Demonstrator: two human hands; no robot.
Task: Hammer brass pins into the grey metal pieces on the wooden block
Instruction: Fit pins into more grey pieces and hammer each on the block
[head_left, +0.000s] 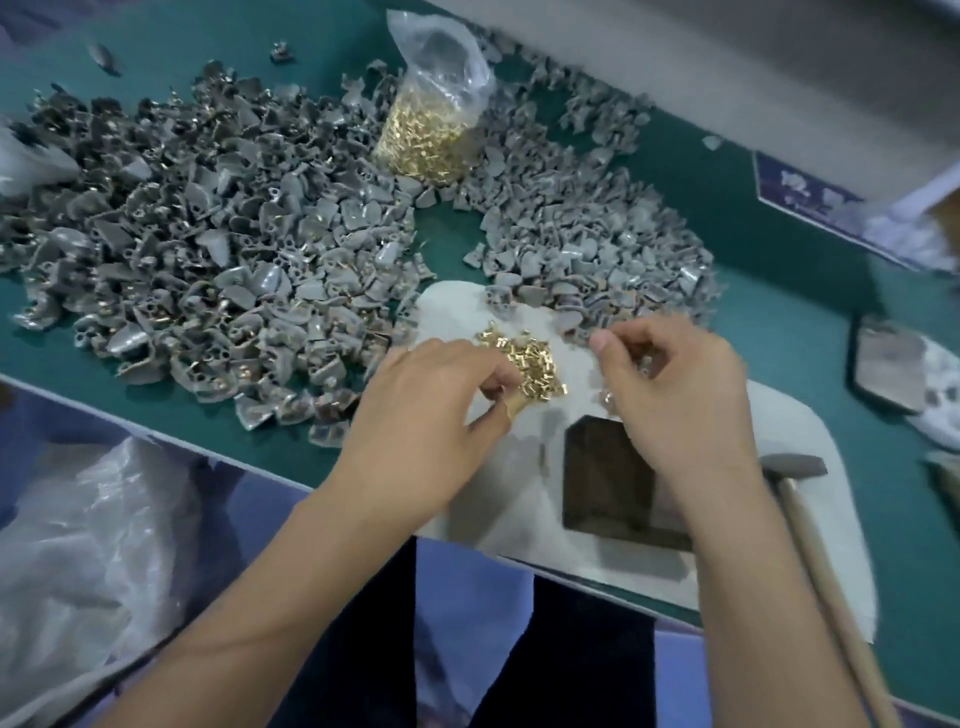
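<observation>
Both hands worked over a white pad (524, 312) that lay on the green counter (779, 322) in the lower middle of the frame. The left hand (431, 410) had its fingers curled, thumb and forefinger pinched at the edge of a small heap of brass pins (532, 358) on the pad; a tan wrap showed on one fingertip. The right hand (675, 384) sat just right of that heap, fingers bent inward around something small and shiny; what it gripped was too blurred to name.

Below the right hand, a dark wooden block (602, 478) rested on the pad, partly hidden by the wrist. A hammer (795, 467) lay at the pad's right edge, its wooden handle running toward the lower right corner.

Grey metal pieces (208, 249) were piled thickly across the left and centre of the counter, with a second mound (587, 239) curving round the top of the pad. Between the mounds, in the upper middle, stood a clear plastic bag (441, 104) half filled with more brass pins. Crumpled clear plastic (88, 545) sat in the lower left.
</observation>
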